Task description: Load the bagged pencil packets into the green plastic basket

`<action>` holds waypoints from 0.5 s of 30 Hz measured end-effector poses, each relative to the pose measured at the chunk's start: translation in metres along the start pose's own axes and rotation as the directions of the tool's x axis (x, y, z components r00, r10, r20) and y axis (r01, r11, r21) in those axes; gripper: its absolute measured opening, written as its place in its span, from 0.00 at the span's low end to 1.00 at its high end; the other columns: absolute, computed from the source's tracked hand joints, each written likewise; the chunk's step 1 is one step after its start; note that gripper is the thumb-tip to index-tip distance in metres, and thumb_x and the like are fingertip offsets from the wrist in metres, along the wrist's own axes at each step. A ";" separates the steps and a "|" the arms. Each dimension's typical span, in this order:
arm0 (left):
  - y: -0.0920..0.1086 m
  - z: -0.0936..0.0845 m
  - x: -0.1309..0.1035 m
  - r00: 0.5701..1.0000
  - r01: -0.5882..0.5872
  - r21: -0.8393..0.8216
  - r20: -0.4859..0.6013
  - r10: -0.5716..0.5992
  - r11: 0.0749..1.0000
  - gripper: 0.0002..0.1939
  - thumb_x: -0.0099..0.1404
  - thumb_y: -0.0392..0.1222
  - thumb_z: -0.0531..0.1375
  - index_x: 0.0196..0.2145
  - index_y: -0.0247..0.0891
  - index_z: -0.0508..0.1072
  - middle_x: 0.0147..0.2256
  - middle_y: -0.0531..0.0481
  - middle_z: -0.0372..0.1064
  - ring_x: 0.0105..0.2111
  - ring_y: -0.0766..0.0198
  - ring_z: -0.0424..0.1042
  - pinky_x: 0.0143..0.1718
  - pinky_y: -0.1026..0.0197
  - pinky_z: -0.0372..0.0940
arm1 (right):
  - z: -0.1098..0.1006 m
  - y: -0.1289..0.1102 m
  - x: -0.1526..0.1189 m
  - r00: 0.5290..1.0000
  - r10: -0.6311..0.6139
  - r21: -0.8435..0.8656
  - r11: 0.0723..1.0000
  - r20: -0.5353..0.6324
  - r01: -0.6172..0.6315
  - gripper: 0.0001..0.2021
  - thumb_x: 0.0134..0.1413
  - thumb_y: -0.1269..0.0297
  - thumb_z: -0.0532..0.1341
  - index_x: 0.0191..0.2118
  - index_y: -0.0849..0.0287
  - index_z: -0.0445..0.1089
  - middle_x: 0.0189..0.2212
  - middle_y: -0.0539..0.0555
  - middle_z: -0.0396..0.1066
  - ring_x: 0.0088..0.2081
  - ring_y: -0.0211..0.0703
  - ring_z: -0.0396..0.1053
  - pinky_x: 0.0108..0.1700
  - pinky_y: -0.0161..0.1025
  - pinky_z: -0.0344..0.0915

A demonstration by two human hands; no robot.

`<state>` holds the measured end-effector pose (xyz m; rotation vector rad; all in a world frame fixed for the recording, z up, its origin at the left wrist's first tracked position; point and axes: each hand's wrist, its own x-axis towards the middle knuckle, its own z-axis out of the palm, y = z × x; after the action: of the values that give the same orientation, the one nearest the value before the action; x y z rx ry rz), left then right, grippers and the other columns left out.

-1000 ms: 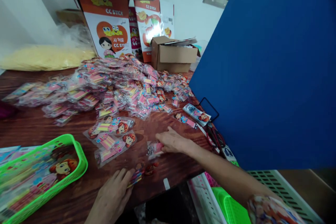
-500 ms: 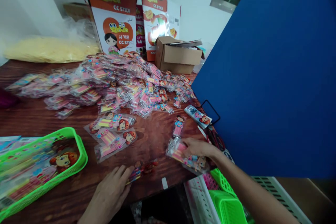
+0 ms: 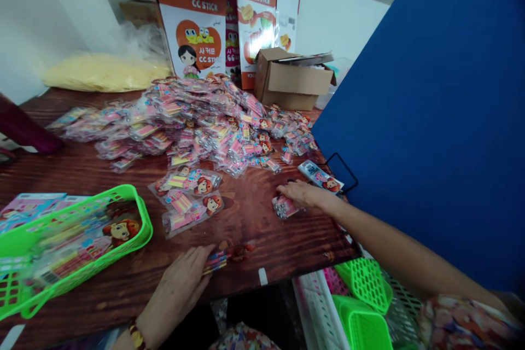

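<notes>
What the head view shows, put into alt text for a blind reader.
A person's left hand covers part of some colorful packets near the front of a wood-grain table; the right hand touches pink packets farther right. Behind lies a large heap of packets, and a green basket stands at left.

"What's carrying everything here?"

"A dark wood-grain table [image 3: 254,235], with a broad heap of clear packets [image 3: 213,120] across its farther half"

"And at the back?"

"A plastic bag of something yellow [image 3: 106,74] on the left, an open cardboard box [image 3: 295,85] on the right"

"Nearer the front?"

"A green basket [image 3: 146,227] beside flat printed sheets [image 3: 33,205], overlapping packets [image 3: 188,199] right of it, coloured sticks [image 3: 215,264] close to the front edge, a small bunch of packets [image 3: 284,208] farther right, then a printed pouch [image 3: 320,176]"
</notes>
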<state>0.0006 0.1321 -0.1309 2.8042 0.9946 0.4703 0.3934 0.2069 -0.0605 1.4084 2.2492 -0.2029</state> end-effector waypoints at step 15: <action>0.032 -0.030 0.011 0.968 0.155 -0.043 0.207 -0.143 0.987 0.15 0.63 0.29 0.53 0.47 0.38 0.66 0.45 0.45 0.63 0.48 0.55 0.62 0.51 0.50 0.65 | -0.045 -0.132 0.015 0.976 0.046 0.374 0.927 -0.215 0.039 0.21 0.56 0.55 0.60 0.53 0.57 0.59 0.43 0.59 0.74 0.44 0.53 0.72 0.42 0.40 0.60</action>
<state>0.0181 0.1147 -0.0930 2.6349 1.1147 0.1869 0.2579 0.1747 -0.0439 1.7018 2.4828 -0.5265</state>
